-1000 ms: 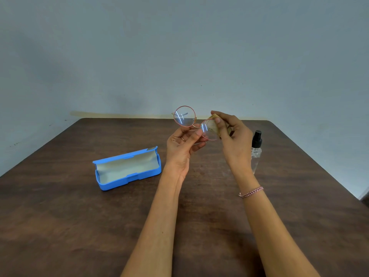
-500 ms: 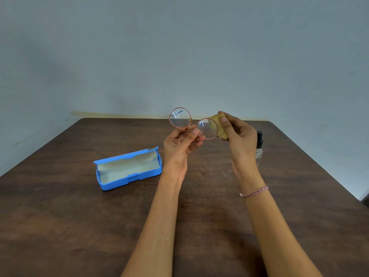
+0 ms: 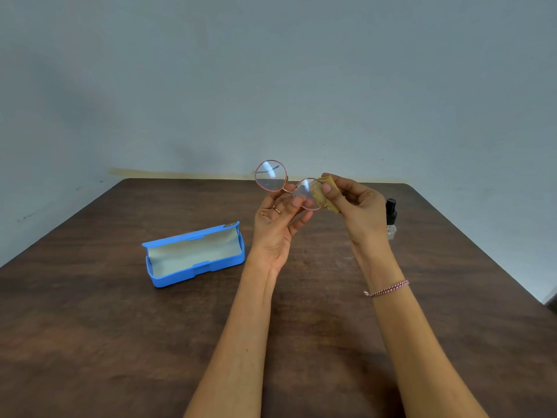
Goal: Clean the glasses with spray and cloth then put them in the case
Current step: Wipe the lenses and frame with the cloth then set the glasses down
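Observation:
Round glasses (image 3: 271, 175) with a thin pink-gold frame are held up above the table's far half. My left hand (image 3: 275, 226) grips them from below at the bridge and the right lens. My right hand (image 3: 358, 208) pinches a small yellow cloth (image 3: 327, 191) against the right lens, thumb in front, cloth folded behind. The blue case (image 3: 193, 254) lies open on the table to the left, pale lining showing, nothing in it. The clear spray bottle (image 3: 391, 218) with a black top stands behind my right hand, partly hidden.
A dark wooden table (image 3: 120, 327) fills the lower view, its far edge against a plain grey wall (image 3: 271, 70). Its right edge runs diagonally at the right side. A beaded bracelet (image 3: 387, 288) sits on my right wrist.
My right hand with the cloth slid outward along the right lens and then back onto it. The glasses shifted slightly left and tilted. Case and bottle stayed put.

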`<state>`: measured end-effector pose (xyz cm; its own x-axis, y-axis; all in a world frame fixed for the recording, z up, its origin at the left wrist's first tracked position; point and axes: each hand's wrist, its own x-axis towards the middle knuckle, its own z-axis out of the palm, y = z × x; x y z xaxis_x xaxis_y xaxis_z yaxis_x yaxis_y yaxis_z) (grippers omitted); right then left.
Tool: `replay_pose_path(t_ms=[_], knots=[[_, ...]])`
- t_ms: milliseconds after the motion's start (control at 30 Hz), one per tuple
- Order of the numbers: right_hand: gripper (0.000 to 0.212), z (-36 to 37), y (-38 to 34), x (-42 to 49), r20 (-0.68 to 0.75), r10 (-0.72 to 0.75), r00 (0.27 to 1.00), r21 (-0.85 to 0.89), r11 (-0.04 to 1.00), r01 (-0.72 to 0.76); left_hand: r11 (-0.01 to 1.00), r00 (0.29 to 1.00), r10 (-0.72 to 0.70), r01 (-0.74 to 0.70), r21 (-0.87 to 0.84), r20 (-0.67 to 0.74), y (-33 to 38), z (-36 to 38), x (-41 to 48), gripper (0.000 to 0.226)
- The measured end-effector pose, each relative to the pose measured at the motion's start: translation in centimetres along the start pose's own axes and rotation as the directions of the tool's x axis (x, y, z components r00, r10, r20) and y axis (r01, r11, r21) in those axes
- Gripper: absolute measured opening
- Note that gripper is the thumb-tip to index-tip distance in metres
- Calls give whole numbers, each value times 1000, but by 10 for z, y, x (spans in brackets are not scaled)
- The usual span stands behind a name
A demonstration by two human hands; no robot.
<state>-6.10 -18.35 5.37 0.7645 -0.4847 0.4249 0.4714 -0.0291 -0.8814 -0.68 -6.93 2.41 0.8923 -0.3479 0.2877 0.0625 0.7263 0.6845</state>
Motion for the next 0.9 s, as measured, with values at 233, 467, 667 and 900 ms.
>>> replay_pose_path(t_ms=[233,467,667,900], knots=[[14,2,5,1,-18,55,998,69,996,-54,996,995,-19,27,-81,96,-5,-3,3,47],[13,0,4,1,48,82,995,69,994,-86,996,973,-91,93,-2,213,-1,-7,1,53],[12,-1,4,2,94,85,992,53,994,-91,988,961,-148,134,72,232,0,-11,2,47],[10,0,4,1,90,91,992,36,995,-94,982,952,-164,132,135,258,2,-12,3,48]])
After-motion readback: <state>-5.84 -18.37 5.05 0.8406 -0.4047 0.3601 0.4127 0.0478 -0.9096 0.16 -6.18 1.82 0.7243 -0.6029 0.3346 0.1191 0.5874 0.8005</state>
